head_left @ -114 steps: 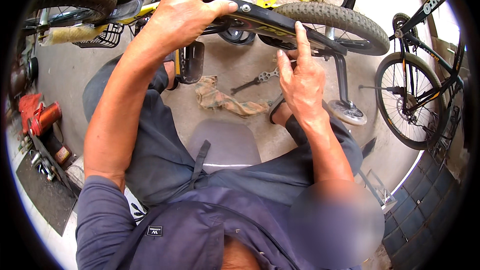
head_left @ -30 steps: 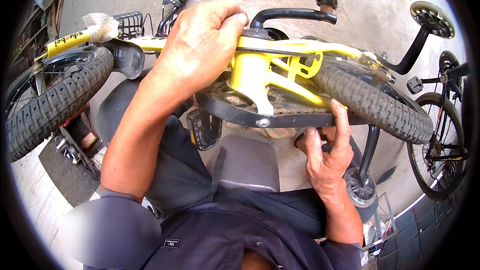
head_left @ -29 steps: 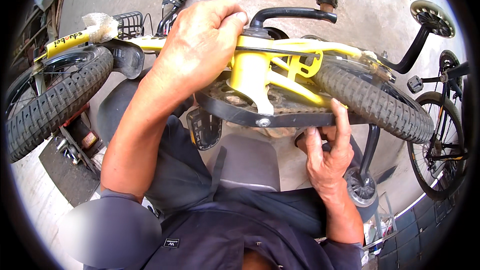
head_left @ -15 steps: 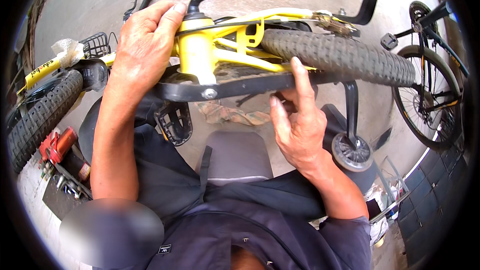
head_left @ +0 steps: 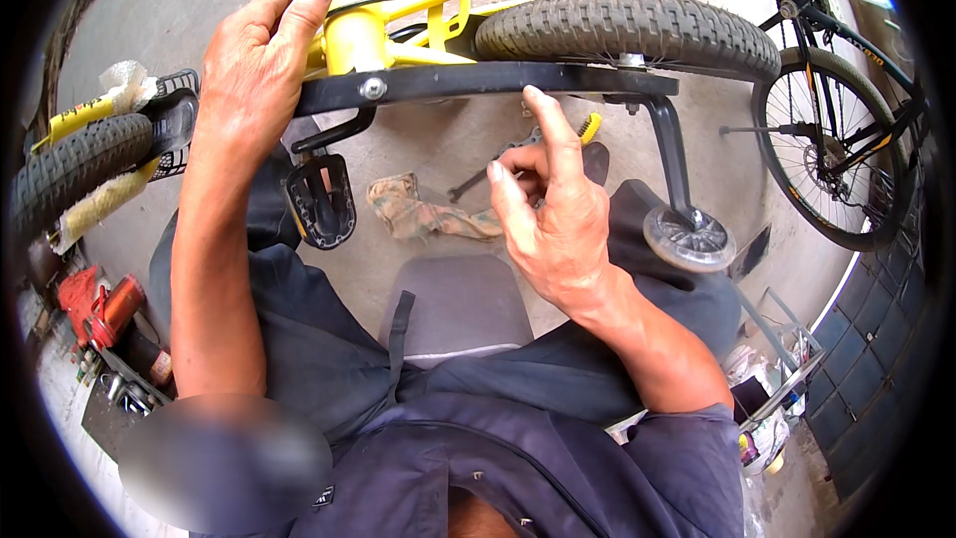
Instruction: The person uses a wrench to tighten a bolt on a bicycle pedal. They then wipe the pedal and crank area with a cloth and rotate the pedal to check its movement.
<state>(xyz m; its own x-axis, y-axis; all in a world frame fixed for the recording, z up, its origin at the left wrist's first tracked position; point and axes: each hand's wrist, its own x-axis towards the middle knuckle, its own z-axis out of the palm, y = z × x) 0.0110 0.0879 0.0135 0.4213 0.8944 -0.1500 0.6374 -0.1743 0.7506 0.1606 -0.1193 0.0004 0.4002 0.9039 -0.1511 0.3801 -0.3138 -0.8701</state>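
1. Beneath the left hand [head_left: 249, 80], the yellow bicycle frame [head_left: 356, 38]; grasped just beside its bottom-bracket shell, thumb at the shell's upper end, other fingers partly hidden.
2. Right hand [head_left: 558, 214] released: index finger extended to the lower edge of the black chain guard [head_left: 448, 83], thumb apart, remaining fingers curled. Fingertip contact: cannot tell.
3. Beyond the right hand: knobby rear tyre [head_left: 627, 32].
4. Right of the right hand: training wheel [head_left: 690, 239] on a black bracket arm; farther right, a second bicycle [head_left: 765, 139].
5. Below the left hand, to its right: black pedal [head_left: 321, 201].
6. Between the hands, on the floor: camouflage rag [head_left: 398, 207].
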